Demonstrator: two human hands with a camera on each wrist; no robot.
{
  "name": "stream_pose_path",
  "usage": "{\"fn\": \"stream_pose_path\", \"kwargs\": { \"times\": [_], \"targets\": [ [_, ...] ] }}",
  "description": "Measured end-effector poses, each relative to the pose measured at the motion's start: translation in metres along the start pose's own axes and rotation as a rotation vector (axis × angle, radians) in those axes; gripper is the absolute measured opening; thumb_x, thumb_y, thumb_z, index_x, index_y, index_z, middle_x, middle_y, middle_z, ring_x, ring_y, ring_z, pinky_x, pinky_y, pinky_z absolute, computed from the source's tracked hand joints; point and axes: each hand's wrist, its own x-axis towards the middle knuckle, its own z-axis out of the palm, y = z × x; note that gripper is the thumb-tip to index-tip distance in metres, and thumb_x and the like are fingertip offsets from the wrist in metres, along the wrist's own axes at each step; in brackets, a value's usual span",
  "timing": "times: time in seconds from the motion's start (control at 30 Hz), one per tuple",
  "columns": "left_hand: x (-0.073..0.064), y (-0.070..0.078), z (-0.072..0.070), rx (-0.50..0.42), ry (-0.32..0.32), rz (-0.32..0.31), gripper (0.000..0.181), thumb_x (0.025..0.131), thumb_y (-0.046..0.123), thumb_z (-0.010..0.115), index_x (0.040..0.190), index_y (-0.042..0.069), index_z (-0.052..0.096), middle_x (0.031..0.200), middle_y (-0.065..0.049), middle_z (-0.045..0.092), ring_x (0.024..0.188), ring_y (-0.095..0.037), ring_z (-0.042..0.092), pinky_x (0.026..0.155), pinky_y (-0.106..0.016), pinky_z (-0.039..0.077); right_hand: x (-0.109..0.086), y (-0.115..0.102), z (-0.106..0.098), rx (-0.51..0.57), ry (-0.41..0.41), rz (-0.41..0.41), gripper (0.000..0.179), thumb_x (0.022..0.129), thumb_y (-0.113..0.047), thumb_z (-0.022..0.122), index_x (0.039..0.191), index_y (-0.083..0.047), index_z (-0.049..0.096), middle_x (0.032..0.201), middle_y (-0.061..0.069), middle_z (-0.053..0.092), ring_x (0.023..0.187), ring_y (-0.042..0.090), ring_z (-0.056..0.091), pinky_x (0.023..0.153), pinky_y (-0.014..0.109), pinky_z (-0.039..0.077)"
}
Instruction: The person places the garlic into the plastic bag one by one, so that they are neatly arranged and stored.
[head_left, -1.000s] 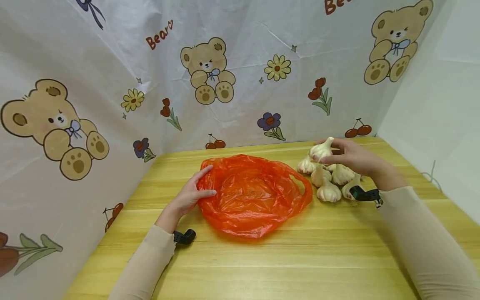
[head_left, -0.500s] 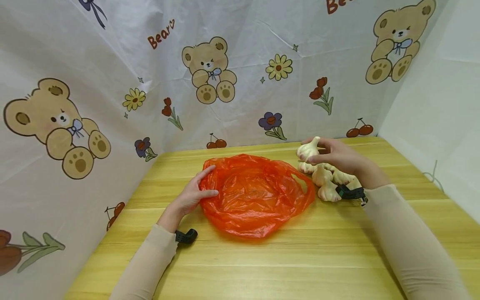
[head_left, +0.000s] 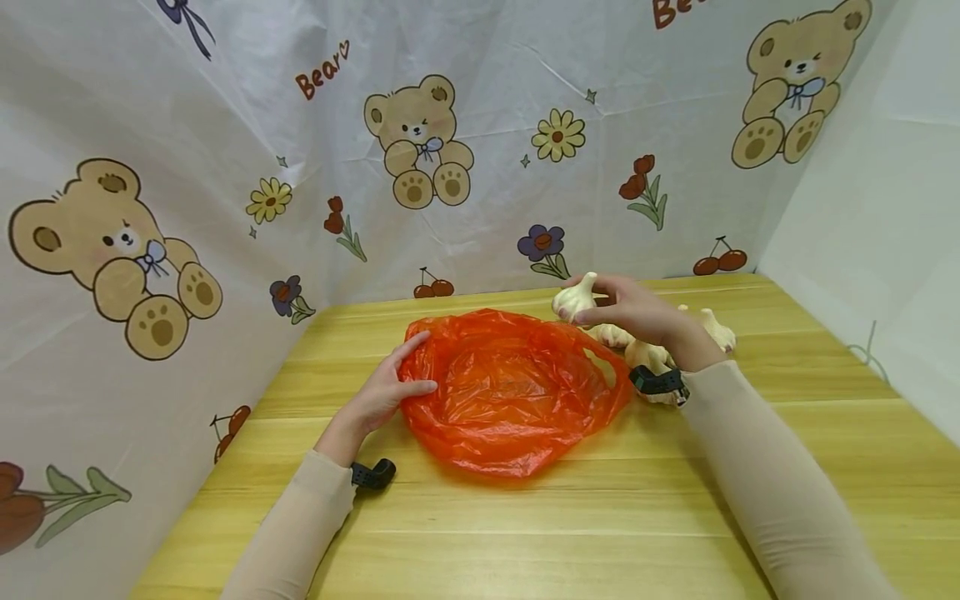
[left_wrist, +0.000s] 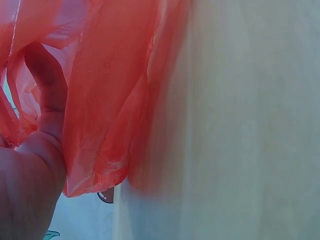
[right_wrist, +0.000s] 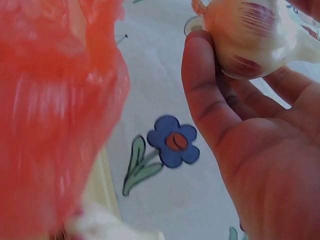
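An orange-red plastic bag (head_left: 495, 392) lies spread on the table, its mouth facing up and a handle loop at its right. My left hand (head_left: 378, 396) holds the bag's left side between thumb and fingers; in the left wrist view the thin plastic (left_wrist: 107, 100) hides part of that hand. My right hand (head_left: 637, 310) pinches a garlic bulb (head_left: 574, 300) in the air by the bag's far right rim. The right wrist view shows this bulb's purple-streaked skin (right_wrist: 257, 20) against the fingers. Below my right hand and wrist, several garlic bulbs (head_left: 647, 357) are partly hidden.
The wooden table (head_left: 525, 533) meets a white sheet (head_left: 480, 242) printed with bears and flowers at the back. A white wall (head_left: 877, 250) stands on the right, with a thin cord (head_left: 870, 354) near the table's right edge.
My right hand has carried the garlic bulb leftward from over the pile to the bag's far right rim. The left hand and the bag have stayed nearly still.
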Motion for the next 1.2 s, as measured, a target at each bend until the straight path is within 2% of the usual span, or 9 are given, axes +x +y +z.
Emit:
{"fn": "stream_pose_path", "kwargs": {
  "times": [0.07,0.33,0.43,0.57,0.87,1.1,1.2],
  "targets": [
    [0.000,0.001,0.000,0.004,0.002,0.002,0.090,0.091,0.001,0.074,0.163,0.029,0.029,0.166,-0.005,0.025,0.147,-0.037,0.038,0.101,-0.029,0.056,0.006,-0.002,0.006,0.004,-0.004,-0.008,0.055,0.093,-0.024,0.077,0.143,-0.015,0.057,0.131,0.012,0.062,0.120,0.031,0.062,0.100,0.047,0.058],
    [-0.001,0.001,0.000,0.008,-0.005,0.004,0.090,0.092,-0.001,0.072,0.164,0.028,0.027,0.167,-0.008,0.024,0.146,-0.039,0.039,0.099,-0.029,0.058,0.027,-0.005,0.028,0.071,-0.063,-0.018,0.057,0.094,-0.021,0.075,0.146,-0.008,0.052,0.133,0.017,0.059,0.116,0.031,0.061,0.096,0.034,0.059],
    [0.000,0.000,0.000,0.013,-0.010,0.008,0.089,0.092,-0.003,0.070,0.164,0.028,0.027,0.167,-0.009,0.024,0.144,-0.038,0.041,0.099,-0.030,0.058,0.032,-0.007,0.035,0.081,-0.070,-0.012,0.055,0.094,-0.023,0.075,0.143,-0.009,0.055,0.134,0.015,0.058,0.116,0.030,0.061,0.095,0.030,0.058],
    [0.000,0.000,0.000,0.018,-0.010,0.010,0.089,0.092,-0.002,0.071,0.164,0.028,0.027,0.166,-0.009,0.026,0.141,-0.036,0.043,0.098,-0.031,0.058,0.039,-0.010,0.043,0.083,-0.082,-0.015,0.052,0.094,-0.028,0.076,0.140,-0.012,0.058,0.135,0.013,0.060,0.116,0.030,0.061,0.096,0.033,0.057],
    [0.001,0.000,0.000,0.015,-0.020,0.020,0.090,0.091,-0.001,0.073,0.163,0.029,0.028,0.166,-0.010,0.026,0.143,-0.038,0.042,0.098,-0.030,0.059,0.060,-0.006,0.066,0.064,-0.135,-0.041,0.047,0.095,-0.025,0.075,0.137,-0.010,0.059,0.135,0.012,0.060,0.112,0.029,0.061,0.098,0.049,0.057],
    [0.000,-0.001,0.001,0.027,-0.013,0.014,0.092,0.090,-0.002,0.074,0.163,0.031,0.029,0.166,-0.009,0.023,0.144,-0.037,0.040,0.101,-0.031,0.057,0.072,-0.002,0.089,0.051,-0.200,-0.022,0.043,0.093,-0.023,0.077,0.131,-0.010,0.062,0.127,0.009,0.066,0.110,0.026,0.063,0.096,0.039,0.057],
    [0.000,-0.001,0.001,0.030,-0.007,0.015,0.092,0.090,-0.003,0.073,0.163,0.030,0.029,0.166,-0.009,0.023,0.145,-0.037,0.040,0.101,-0.032,0.056,0.077,-0.003,0.098,0.040,-0.214,-0.034,0.040,0.092,-0.024,0.078,0.127,-0.010,0.064,0.123,0.009,0.067,0.107,0.025,0.063,0.095,0.039,0.057]
  ]
}}
